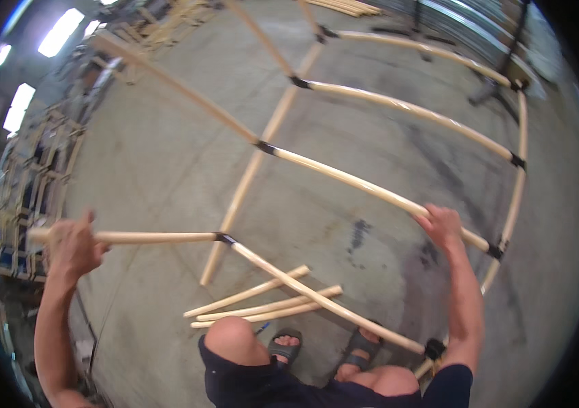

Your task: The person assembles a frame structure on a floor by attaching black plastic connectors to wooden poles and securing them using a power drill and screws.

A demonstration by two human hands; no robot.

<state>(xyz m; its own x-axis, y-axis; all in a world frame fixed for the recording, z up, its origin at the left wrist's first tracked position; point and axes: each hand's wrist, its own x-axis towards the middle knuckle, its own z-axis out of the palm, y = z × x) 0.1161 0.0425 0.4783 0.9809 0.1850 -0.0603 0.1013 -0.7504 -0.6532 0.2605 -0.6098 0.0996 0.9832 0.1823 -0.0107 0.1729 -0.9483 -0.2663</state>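
A frame of pale round tubes, linked by black joints, spreads across the floor ahead of me. My left hand is closed round a pale tube that runs right to a black joint. My right hand grips the long cross tube of the frame, short of the black joint at its right end. Below it, another tube slants from the left joint down to a black joint by my right forearm.
Several loose pale tubes lie on the grey floor by my sandalled feet. Other frame tubes rise toward the upper left. Racks of wooden pieces stand at the far left. A black stand and metal lengths are at the back right.
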